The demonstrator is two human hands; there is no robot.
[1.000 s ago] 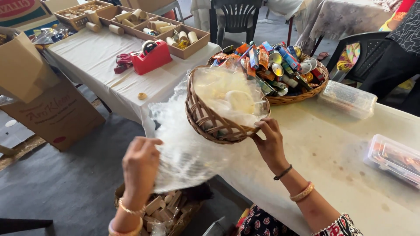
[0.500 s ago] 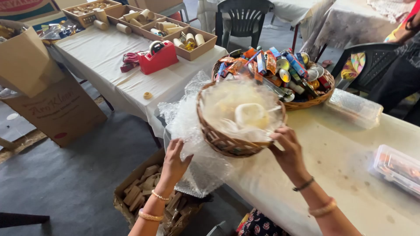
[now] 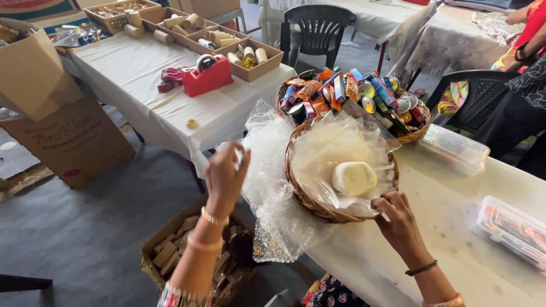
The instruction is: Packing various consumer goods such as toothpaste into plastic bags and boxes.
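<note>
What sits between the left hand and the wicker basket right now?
In the head view, only crinkled bubble wrap lies between the left hand and the wicker basket; the left hand grips its edge, and the right hand holds the basket's rim.

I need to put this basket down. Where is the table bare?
Bare table lies between the wicker basket and the clear box. Crowded behind: the filled basket and plastic tub.

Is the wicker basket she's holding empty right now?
No, the wicker basket holds a pale soap bar on clear wrap.
</note>
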